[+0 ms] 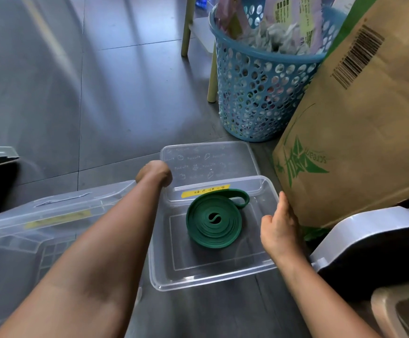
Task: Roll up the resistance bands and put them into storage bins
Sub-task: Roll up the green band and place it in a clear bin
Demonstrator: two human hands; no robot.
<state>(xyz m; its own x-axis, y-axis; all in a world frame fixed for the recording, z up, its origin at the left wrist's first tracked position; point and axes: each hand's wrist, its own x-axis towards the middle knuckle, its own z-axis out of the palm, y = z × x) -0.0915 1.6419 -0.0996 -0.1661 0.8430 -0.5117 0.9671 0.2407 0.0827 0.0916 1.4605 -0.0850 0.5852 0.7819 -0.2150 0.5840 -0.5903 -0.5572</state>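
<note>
while the hands frame the bin: the left hand (154,173) reaches to the far left corner of the open clear bin (223,276), where the loose lid (208,159) begins. its fingers curl under the knuckles and are hidden, so it cannot be told whether they grip the lid, the corner or nothing.
right hand: the right hand (280,223) lies against the bin's right rim, fingers fairly straight along the outside of the wall and the thumb toward the inside. it presses rather than clasps, most likely to keep the light bin from sliding.
green band: the green resistance band (214,219) lies coiled flat on the bin floor between the two sets of fingers, nearer the right thumb and touching neither hand. a flat coil suits so shallow a bin.
loose end: one loop stands out of the coil by the far wall, just inward of the right index fingertip. it could let the coil spring open.
yellow label (205,190): on the far wall, between the left knuckles and the loop. handwritten, probably naming the contents.
lid: flat on the floor beyond the left fingers, off so the band could go in. closing looks like the step in hand.
count: two hands, one band, one loose lid.
bins: two, the open one and a second clear bin (52,215) outside the left forearm, each with one yellow label.
beyond the right fingertips: one blue basket (259,93) and one cardboard box (357,118).
</note>
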